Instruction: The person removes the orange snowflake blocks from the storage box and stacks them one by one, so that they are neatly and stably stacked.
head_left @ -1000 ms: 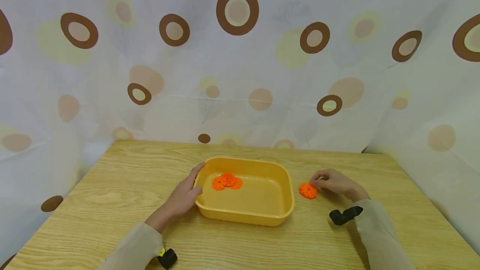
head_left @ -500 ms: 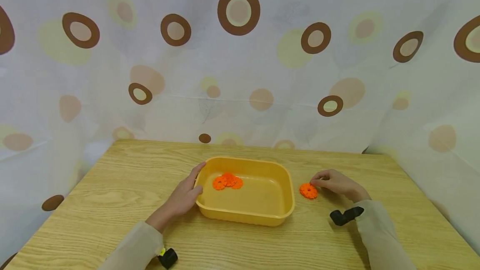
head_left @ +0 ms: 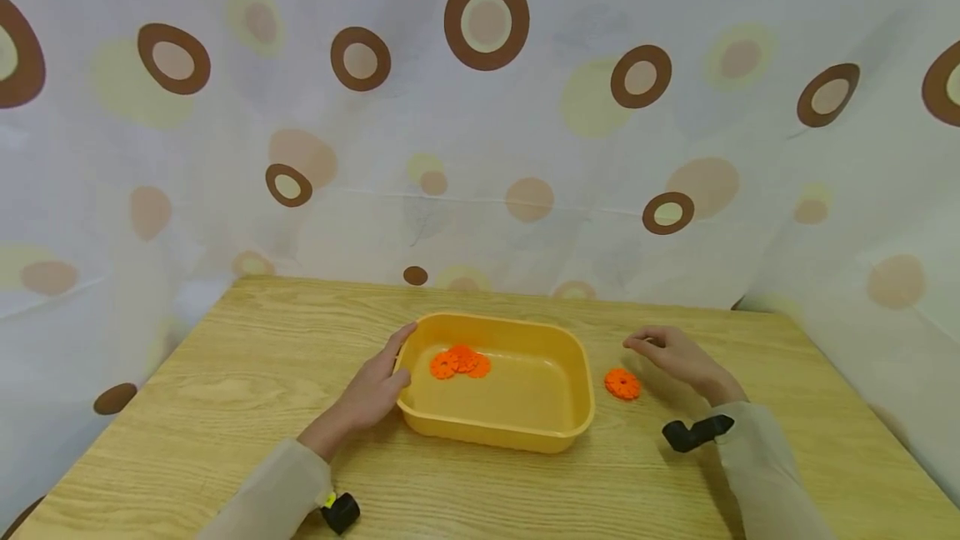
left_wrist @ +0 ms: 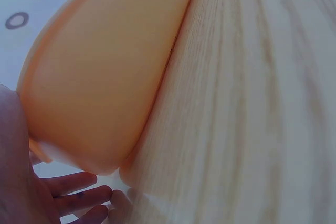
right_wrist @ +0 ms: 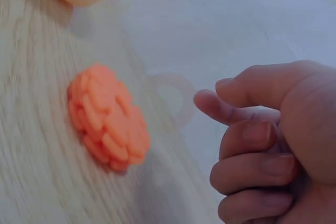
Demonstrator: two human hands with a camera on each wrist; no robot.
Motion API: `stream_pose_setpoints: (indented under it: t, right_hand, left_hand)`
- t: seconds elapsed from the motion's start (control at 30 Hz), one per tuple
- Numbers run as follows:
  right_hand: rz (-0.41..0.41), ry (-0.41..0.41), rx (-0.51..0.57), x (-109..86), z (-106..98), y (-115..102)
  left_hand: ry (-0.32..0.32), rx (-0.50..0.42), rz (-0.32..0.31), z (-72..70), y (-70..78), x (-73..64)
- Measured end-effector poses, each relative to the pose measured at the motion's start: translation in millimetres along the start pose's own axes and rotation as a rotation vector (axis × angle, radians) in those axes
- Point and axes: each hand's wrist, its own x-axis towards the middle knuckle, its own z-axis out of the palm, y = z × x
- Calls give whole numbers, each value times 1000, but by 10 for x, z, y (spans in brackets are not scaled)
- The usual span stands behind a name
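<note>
A yellow plastic basin (head_left: 495,432) stands on the table; my left hand (head_left: 371,390) holds its left end, thumb over the rim and fingers along the outside. Several orange notched plastic discs (head_left: 444,365) lie overlapping in the basin's far left part. Right of the basin, a small stack of the same orange discs (head_left: 622,384) rests on the table. My right hand (head_left: 678,359) is above and to the right of that stack, apart from it. In the right wrist view, thumb and index finger nearly meet with nothing between them, and the other fingers curl in.
The wooden table (head_left: 480,494) runs back to a patterned cloth (head_left: 465,132) that hangs behind it and at both sides. Black wrist cameras, such as the right one (head_left: 697,433), sit at both sleeves.
My right hand has lifted off the orange disc stack and up, leaving the stack on the table. My left hand stays on the basin. The head view has shifted slightly.
</note>
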Motion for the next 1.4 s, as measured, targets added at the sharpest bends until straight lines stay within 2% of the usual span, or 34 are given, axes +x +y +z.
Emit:
stream_pose_setpoints:
  t: [0.27, 0.47, 0.87, 1.4]
  right_hand:
    - [-51, 64, 73, 1, 13, -165]
    - [-80, 94, 59, 36, 21, -348]
    - [-171, 65, 62, 166, 122, -659]
    - [-211, 31, 83, 317, 216, -898]
  left_hand:
    - [4, 11, -10, -10, 3, -5]
    - [5, 1, -4, 12, -3, 6]
    - [9, -4, -12, 18, -13, 7]
    - [11, 0, -8, 18, -23, 12]
